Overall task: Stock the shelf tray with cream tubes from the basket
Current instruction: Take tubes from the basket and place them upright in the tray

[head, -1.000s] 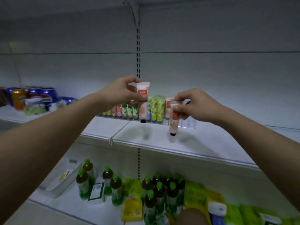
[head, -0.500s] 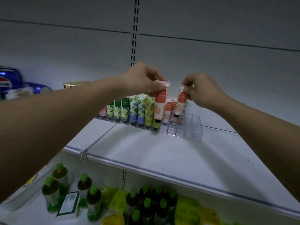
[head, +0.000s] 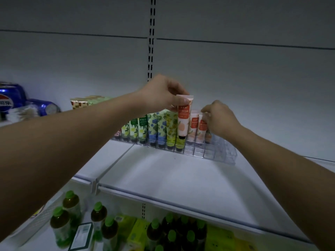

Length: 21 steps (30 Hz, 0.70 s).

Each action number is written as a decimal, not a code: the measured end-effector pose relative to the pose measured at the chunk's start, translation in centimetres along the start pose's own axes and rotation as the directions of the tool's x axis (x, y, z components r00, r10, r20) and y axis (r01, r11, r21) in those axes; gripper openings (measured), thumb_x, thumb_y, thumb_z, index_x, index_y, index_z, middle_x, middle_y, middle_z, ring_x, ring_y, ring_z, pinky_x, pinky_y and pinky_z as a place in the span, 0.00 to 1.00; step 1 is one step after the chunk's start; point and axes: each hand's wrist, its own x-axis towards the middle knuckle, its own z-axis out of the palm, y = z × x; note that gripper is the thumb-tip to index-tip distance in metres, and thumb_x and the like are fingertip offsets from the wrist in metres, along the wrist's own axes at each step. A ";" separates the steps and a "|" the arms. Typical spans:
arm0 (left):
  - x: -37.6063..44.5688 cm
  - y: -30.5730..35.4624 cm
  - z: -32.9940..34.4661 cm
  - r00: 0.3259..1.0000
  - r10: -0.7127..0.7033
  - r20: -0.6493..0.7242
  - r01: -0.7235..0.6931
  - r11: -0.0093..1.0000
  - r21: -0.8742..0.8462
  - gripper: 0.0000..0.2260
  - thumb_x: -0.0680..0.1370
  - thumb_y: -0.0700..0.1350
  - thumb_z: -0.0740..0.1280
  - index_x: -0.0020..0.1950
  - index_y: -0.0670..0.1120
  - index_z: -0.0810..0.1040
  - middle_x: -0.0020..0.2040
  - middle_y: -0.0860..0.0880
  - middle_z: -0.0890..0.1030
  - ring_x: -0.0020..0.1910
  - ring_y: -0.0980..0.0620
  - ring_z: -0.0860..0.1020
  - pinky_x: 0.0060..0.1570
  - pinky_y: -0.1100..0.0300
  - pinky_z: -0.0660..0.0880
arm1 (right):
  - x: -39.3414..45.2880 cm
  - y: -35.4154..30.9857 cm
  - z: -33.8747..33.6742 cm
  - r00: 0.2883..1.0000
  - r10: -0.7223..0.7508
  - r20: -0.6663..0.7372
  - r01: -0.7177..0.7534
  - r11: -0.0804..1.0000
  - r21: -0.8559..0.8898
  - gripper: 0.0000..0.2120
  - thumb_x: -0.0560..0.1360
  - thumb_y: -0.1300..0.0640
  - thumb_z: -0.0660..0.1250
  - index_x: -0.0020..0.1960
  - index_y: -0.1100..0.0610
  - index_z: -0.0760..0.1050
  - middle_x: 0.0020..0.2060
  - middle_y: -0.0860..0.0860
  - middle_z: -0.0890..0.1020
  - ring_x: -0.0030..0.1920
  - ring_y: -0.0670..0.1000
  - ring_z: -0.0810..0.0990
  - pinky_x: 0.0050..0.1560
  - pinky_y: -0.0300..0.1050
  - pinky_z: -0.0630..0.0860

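A clear plastic tray (head: 224, 156) with slots stands at the back of the white shelf (head: 172, 176). Several upright cream tubes fill its left part: green, blue and yellow ones (head: 157, 127). My left hand (head: 163, 95) pinches the top of an orange-and-peach tube (head: 183, 120), cap down, just above the tray's front row. My right hand (head: 219, 118) pinches the top of another orange tube (head: 201, 128), which stands in a slot beside a like tube (head: 193, 126). The tray's right slots hold nothing. No basket is in view.
Blue soda cans (head: 10, 100) and a patterned box (head: 79, 104) sit at the shelf's left. On the shelf below stand green-capped tea bottles (head: 70, 205) and yellow packs (head: 137, 230). A slotted upright (head: 151, 38) runs up the back wall.
Both hands carried their orange tubes forward to the tray. The right hand's tube went down into a slot; the left hand's tube now hangs over the front row.
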 end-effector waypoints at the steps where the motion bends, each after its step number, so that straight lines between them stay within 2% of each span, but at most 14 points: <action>1: -0.1 0.3 -0.1 1.000 0.003 -0.004 -0.003 1.000 0.010 0.03 0.75 0.40 0.70 0.48 0.45 0.81 0.45 0.48 0.84 0.42 0.54 0.84 0.43 0.64 0.81 | -0.1 -0.2 -0.4 1.000 0.010 -0.010 -0.009 1.000 0.016 0.15 0.80 0.59 0.62 0.66 0.59 0.74 0.62 0.58 0.73 0.57 0.58 0.76 0.56 0.48 0.72; 3: -0.4 0.9 -0.2 1.000 0.009 -0.026 -0.008 1.000 0.022 0.02 0.76 0.41 0.70 0.47 0.47 0.80 0.44 0.49 0.84 0.41 0.55 0.84 0.41 0.65 0.80 | -0.9 -0.7 -1.4 0.999 0.006 -0.050 -0.004 0.999 0.040 0.17 0.80 0.58 0.62 0.68 0.58 0.71 0.63 0.56 0.72 0.57 0.57 0.76 0.55 0.48 0.73; 5: -0.8 1.5 -0.1 0.998 0.019 -0.055 -0.016 0.999 0.040 0.02 0.76 0.40 0.70 0.46 0.47 0.80 0.44 0.49 0.83 0.40 0.55 0.83 0.40 0.66 0.79 | -2.1 -1.4 -2.3 0.999 -0.017 -0.051 0.019 0.999 0.037 0.13 0.79 0.58 0.61 0.63 0.57 0.73 0.58 0.55 0.76 0.53 0.55 0.77 0.54 0.50 0.76; 8: -1.2 2.6 0.1 0.996 0.040 -0.082 -0.035 0.997 0.063 0.03 0.76 0.39 0.70 0.46 0.47 0.81 0.44 0.48 0.83 0.42 0.53 0.82 0.42 0.63 0.81 | -4.6 -2.5 -3.1 0.994 -0.049 0.099 0.045 0.998 0.046 0.07 0.78 0.58 0.59 0.47 0.54 0.77 0.44 0.53 0.80 0.45 0.55 0.79 0.46 0.49 0.77; 10: -1.4 3.2 0.4 0.994 0.048 -0.102 -0.041 0.996 0.074 0.04 0.76 0.38 0.69 0.49 0.46 0.81 0.45 0.48 0.83 0.43 0.53 0.82 0.43 0.62 0.81 | -6.5 -2.8 -2.7 0.969 -0.106 0.223 0.094 0.994 0.062 0.09 0.78 0.57 0.60 0.43 0.54 0.77 0.43 0.54 0.81 0.44 0.56 0.79 0.43 0.46 0.75; 13: -1.5 3.8 0.9 0.991 0.043 -0.128 -0.029 0.993 0.112 0.05 0.76 0.40 0.70 0.51 0.45 0.82 0.44 0.49 0.82 0.41 0.55 0.81 0.38 0.68 0.79 | -9.4 -2.4 -1.6 0.919 -0.164 0.359 0.119 0.982 0.145 0.10 0.79 0.51 0.61 0.50 0.53 0.79 0.51 0.52 0.82 0.49 0.54 0.79 0.50 0.47 0.76; 15: -1.5 4.2 1.4 0.989 0.035 -0.143 -0.015 0.990 0.143 0.06 0.75 0.40 0.71 0.51 0.42 0.82 0.42 0.48 0.82 0.38 0.55 0.80 0.35 0.70 0.77 | -11.3 -1.7 -0.9 0.885 -0.144 0.442 0.046 0.973 0.225 0.17 0.79 0.43 0.60 0.62 0.50 0.76 0.63 0.51 0.77 0.59 0.52 0.76 0.60 0.47 0.72; 18: -0.9 4.2 2.3 0.987 0.009 -0.160 0.020 0.983 0.183 0.07 0.75 0.39 0.72 0.51 0.39 0.81 0.46 0.41 0.83 0.42 0.48 0.82 0.44 0.61 0.81 | -14.1 -0.6 0.4 0.848 -0.147 0.508 0.037 0.975 0.221 0.29 0.78 0.35 0.54 0.76 0.46 0.63 0.76 0.47 0.62 0.75 0.50 0.61 0.72 0.47 0.57; 21: -0.1 3.9 3.6 0.984 -0.013 -0.176 0.049 0.978 0.203 0.05 0.74 0.38 0.72 0.49 0.39 0.80 0.47 0.39 0.83 0.47 0.42 0.83 0.50 0.50 0.81 | -15.1 -0.3 1.2 0.866 -0.144 0.479 0.068 0.983 0.172 0.31 0.78 0.33 0.50 0.77 0.45 0.58 0.78 0.45 0.57 0.77 0.47 0.54 0.75 0.50 0.50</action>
